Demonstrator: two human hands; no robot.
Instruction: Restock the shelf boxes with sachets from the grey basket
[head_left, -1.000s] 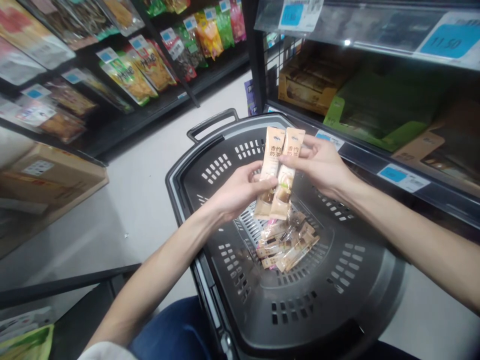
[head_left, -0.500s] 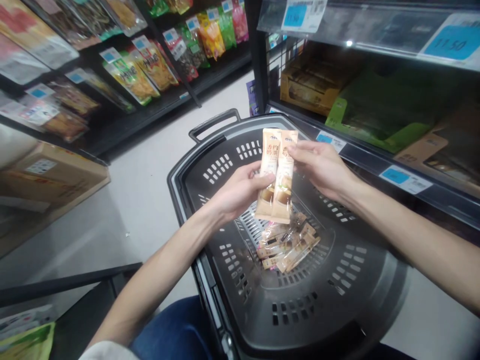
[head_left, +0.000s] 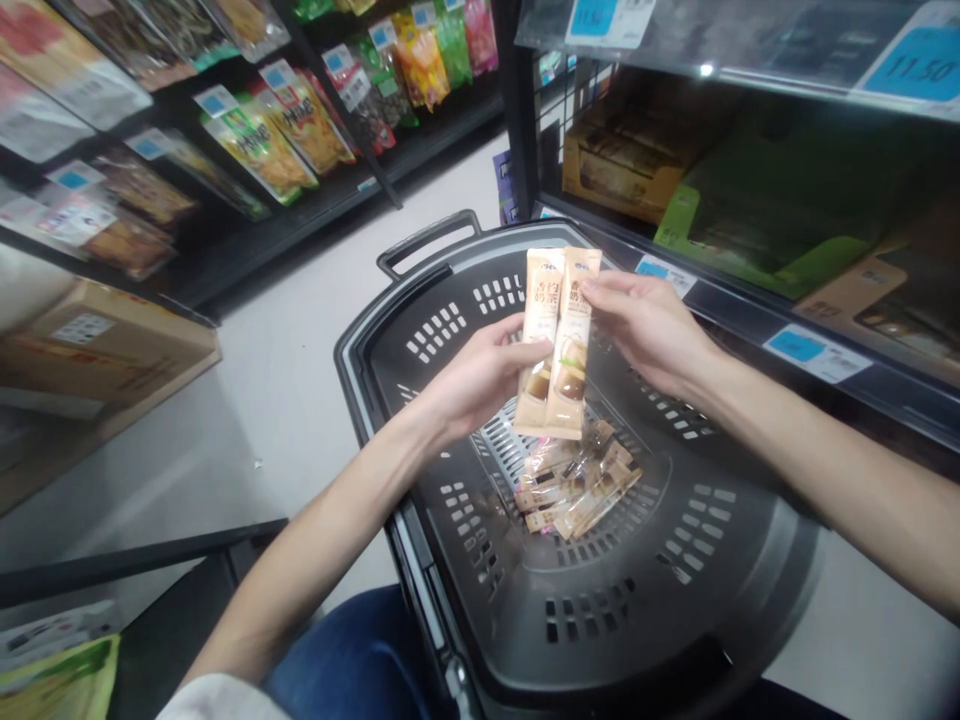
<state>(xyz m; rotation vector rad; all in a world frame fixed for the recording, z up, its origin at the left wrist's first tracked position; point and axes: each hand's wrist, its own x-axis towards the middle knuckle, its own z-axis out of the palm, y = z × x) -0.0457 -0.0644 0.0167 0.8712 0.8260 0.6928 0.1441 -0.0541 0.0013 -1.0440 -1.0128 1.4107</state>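
Two slim beige milk tea sachets are held side by side, slightly overlapping, above a black shopping basket (head_left: 525, 640). My left hand (head_left: 472, 375) is closed on the left milk tea sachet (head_left: 541, 290), its thumb lying across the front. My right hand (head_left: 652, 325) pinches the right milk tea sachet (head_left: 573, 345) near its upper edge. Below them, a loose pile of similar sachets (head_left: 589, 490) and clear wrapping lies on the basket's slotted floor. The fingers behind the two sachets are hidden.
Shelves of bagged snacks (head_left: 259, 145) run along the upper left. On the right, a dark shelf (head_left: 750, 330) with price tags and open cartons stands close to the basket. A cardboard box (head_left: 127, 350) is at the left. The basket's folding handle (head_left: 427, 245) rests at its far rim.
Both hands have raised the two sachets very slightly. The view has shifted a little, and the pile in the basket looks the same.
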